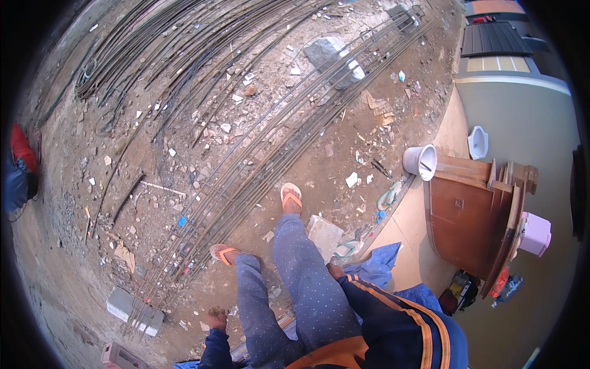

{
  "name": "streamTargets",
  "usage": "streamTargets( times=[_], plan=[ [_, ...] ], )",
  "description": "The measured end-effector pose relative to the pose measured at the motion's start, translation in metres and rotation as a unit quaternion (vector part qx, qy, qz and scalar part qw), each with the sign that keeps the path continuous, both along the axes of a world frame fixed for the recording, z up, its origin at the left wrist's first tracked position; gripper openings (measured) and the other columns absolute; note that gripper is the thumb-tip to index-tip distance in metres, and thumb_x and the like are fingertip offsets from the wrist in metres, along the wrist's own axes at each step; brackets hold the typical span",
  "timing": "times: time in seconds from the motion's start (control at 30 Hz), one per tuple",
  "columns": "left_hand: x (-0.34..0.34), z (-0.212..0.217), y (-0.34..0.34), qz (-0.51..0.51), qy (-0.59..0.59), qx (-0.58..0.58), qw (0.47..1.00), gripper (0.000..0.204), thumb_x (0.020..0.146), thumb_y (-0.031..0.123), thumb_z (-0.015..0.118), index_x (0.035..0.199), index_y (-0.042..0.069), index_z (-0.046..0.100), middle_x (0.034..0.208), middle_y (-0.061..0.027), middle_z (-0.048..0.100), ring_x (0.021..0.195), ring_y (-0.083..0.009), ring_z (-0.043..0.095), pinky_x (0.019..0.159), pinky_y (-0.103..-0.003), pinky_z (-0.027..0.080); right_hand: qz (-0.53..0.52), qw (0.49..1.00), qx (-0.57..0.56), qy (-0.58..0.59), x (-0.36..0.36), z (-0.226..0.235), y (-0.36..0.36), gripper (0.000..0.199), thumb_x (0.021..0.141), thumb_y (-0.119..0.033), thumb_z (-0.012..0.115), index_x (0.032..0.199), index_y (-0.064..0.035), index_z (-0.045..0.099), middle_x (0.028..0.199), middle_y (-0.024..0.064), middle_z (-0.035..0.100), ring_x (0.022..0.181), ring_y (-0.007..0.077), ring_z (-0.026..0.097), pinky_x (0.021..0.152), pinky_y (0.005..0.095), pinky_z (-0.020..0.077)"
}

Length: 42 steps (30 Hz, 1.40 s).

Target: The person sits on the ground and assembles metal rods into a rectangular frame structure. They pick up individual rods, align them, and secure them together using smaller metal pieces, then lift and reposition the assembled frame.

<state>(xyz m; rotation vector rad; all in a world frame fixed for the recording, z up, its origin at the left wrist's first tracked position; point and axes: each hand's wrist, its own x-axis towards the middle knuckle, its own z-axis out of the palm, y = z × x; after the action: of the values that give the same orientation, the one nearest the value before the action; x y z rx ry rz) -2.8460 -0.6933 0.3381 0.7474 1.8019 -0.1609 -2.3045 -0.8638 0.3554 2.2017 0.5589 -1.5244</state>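
My left hand [216, 320] hangs low beside my left leg, its fingers curled closed. A small brownish bit shows at the fingers, too small to name. Against the outer side of my right knee rests my right hand [335, 271], its fingers mostly hidden. Ahead of me a long bundle of thin steel rebar [264, 157] runs diagonally over the dirt, from lower left to upper right. One end lies over a concrete block [135, 312], and a large pale stone [335, 61] sits under the bars farther up. My sandalled feet stand near the bundle's edge.
More rebar [184, 37] lies piled at the upper left. A flat stone slab [324, 235] and loose sandals are by my right foot. To the right are a white bucket [420, 162], brown wooden furniture [467, 212] and a blue tarp [381, 264]. A person in red [23, 150] is far left.
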Motion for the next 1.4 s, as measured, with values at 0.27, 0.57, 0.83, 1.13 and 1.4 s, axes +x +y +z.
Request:
streamTargets(
  times=[0.27,0.57,0.83,1.13,1.4],
  plan=[
    [0.124,0.031,0.041,0.033,-0.024,-0.09,0.995,0.023,0.092,0.008,0.071,0.112,0.002,0.062,0.087,-0.0103,0.069,0.067,-0.0191,0.066,0.059,-0.033,0.056,-0.034,0.999,0.016,-0.032,0.09,-0.001,-0.149,0.033,0.095,-0.03,0.056,0.117,-0.0112,0.071,0.106,0.021,0.073,0.099,0.04,0.07,0.086,0.0461,0.0559],
    [0.385,0.01,0.13,-0.052,-0.141,0.132,0.98,0.036,0.094,0.024,0.074,0.118,0.0,0.065,0.088,-0.0047,0.068,0.069,-0.0135,0.065,0.058,-0.026,0.051,-0.166,0.979,0.094,-0.075,0.224,0.049,-0.046,0.038,0.086,-0.029,0.07,0.115,-0.0054,0.071,0.084,0.015,0.075,0.074,0.0269,0.074,0.075,0.0359,0.0591],
    [0.527,0.085,0.233,0.038,-0.135,0.16,0.977,0.039,0.095,0.029,0.073,0.12,-0.001,0.066,0.09,-0.0029,0.069,0.073,-0.0107,0.064,0.064,-0.023,0.049,-0.172,0.968,0.151,-0.1,0.311,0.05,0.022,0.032,0.085,-0.029,0.071,0.11,-0.0087,0.072,0.093,0.015,0.076,0.09,0.0289,0.073,0.081,0.0405,0.0576],
    [0.538,0.091,0.192,0.168,-0.081,0.067,0.98,0.025,0.094,0.022,0.074,0.11,0.005,0.066,0.082,-0.002,0.066,0.065,-0.0136,0.063,0.054,-0.026,0.048,-0.229,0.909,0.33,-0.107,0.491,0.053,0.235,0.025,0.09,-0.021,0.072,0.111,-0.0077,0.073,0.09,0.0129,0.077,0.08,0.0244,0.075,0.073,0.0365,0.0584],
    [0.63,0.074,0.154,0.224,-0.073,-0.038,0.971,0.02,0.092,0.016,0.077,0.106,0.007,0.066,0.083,-0.0031,0.068,0.062,-0.0144,0.064,0.051,-0.026,0.048,-0.388,0.844,0.364,-0.064,0.63,0.002,0.354,0.025,0.092,-0.017,0.073,0.113,-0.004,0.072,0.09,0.0067,0.074,0.069,0.0141,0.068,0.062,0.0298,0.0546]
  ],
)
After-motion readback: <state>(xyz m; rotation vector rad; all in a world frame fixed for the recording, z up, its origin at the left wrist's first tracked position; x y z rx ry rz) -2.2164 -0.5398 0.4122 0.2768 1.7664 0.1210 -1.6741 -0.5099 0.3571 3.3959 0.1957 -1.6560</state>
